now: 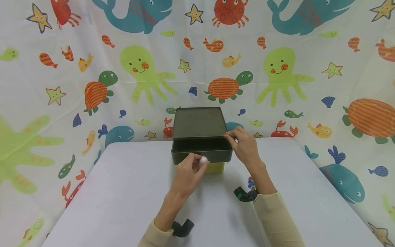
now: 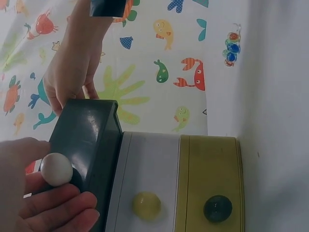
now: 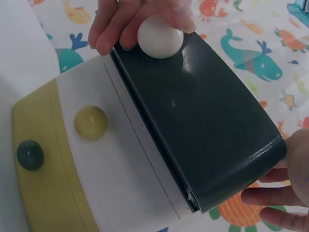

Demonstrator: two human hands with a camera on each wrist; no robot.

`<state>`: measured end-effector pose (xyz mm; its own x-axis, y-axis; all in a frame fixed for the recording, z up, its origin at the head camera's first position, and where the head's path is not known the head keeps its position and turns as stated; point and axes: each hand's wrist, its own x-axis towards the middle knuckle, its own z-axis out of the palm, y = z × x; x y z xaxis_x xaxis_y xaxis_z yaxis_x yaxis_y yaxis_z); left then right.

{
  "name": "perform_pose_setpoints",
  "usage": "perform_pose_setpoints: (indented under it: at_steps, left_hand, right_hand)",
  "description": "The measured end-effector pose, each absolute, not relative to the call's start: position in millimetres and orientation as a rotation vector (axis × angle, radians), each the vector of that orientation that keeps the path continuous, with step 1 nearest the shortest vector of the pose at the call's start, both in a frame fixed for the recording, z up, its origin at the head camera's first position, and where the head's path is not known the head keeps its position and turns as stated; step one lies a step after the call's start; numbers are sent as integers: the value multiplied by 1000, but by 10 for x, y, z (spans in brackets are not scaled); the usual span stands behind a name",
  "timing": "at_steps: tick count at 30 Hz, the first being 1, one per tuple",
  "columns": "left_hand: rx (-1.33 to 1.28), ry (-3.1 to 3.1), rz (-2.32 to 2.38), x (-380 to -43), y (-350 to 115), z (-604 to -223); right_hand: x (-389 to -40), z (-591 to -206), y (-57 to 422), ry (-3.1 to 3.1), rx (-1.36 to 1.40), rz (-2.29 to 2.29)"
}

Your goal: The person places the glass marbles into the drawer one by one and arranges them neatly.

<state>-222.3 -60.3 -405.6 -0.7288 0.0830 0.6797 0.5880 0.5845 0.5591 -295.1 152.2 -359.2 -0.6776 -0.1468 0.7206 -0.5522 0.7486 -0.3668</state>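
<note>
Head view: the left hand (image 1: 186,173) pinches the white knob (image 1: 203,160), nearest it, on the front of the crosswise open drawer (image 1: 219,156), while the right hand (image 1: 247,145), grip unclear, is at the right end.

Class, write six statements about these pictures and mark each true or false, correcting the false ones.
1. The left hand pinches the white knob of the top drawer. True.
2. The top drawer is closed. False: it stands pulled out.
3. The middle drawer is white with a yellow knob. True.
4. The lowest knob is red. False: it is dark green.
5. The right hand is at the side of the drawer unit. True.
6. Small coloured pieces lie inside the top drawer. False: they lie on the white table.
</note>
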Motion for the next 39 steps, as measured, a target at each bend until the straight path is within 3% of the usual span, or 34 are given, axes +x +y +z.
perform_pose_setpoints:
  at_steps: [20,39]
  left_hand:
    - [-454,-1958,-933,-2231,-872,-3904]
    - [-222,-1879,-953,-2301,-1100,-3900]
  right_hand:
    - [-2947,-3577,1534,-2223,531,803]
    - [-2956,-3594,1539,-2268,500,820]
